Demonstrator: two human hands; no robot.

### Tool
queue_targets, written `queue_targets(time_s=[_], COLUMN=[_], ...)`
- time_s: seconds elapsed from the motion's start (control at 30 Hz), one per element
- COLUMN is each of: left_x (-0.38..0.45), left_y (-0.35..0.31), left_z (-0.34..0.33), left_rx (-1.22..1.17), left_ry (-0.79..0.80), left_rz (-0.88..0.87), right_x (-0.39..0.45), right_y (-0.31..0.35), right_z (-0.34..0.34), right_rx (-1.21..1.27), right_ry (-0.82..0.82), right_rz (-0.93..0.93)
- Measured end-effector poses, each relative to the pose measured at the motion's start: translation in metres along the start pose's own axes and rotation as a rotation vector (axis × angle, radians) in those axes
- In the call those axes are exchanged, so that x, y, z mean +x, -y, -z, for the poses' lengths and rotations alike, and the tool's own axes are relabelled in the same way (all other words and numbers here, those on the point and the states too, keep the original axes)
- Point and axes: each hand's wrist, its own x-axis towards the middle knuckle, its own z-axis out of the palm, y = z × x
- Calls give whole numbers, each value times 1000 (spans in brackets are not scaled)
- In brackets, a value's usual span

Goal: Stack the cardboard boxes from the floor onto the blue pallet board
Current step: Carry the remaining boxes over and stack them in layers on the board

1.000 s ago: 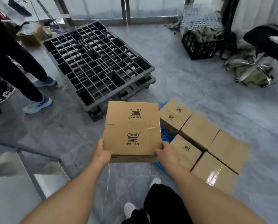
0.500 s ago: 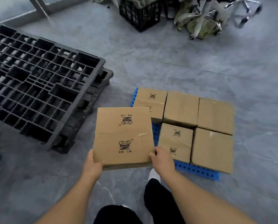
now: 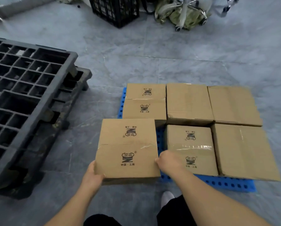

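1. Carrying a brown taped cardboard box with printed black logos point(image 3: 127, 148), the person is gripping it between both palms: the left hand point(image 3: 91, 174) is curled under its near left corner, and the right hand point(image 3: 166, 162) is pressing its right side, fingers wrapped against the wall.
2. Hanging over the near left corner of the flat blue perforated plastic pallet board point(image 3: 226, 183), the held box is hovering above the one open slot, judging by the blue showing beside it.
3. Sitting on the board already are five brown cardboard boxes point(image 3: 189, 101), three along the far row and two nearer, packed touching.
4. Doing this well, I'd say, is meaning lowering it level, sliding its right wall snug against the neighbouring logo box point(image 3: 191, 149), and freeing the right fingers before they are getting pinched.
5. Lying well apart on the left, the dark grey gridded plastic pallet point(image 3: 22, 95) is posing no obstruction.
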Motion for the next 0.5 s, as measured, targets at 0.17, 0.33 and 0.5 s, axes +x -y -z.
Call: queue_targets(time_s=[0.17,0.33,0.5], left_x=[65,111,128], left_y=[37,59,63], left_z=[-30,-53,-68], left_rx=[22,-2,-30], left_ry=[60,82,107], left_rz=[-89,-188,-213], right_x=[59,94,103], right_y=[-9,-12,-16], right_z=[-28,-37,-34], right_rx=[-18,15,-28], right_ry=[53,11,-50], right_rz=[-83,-76,-88])
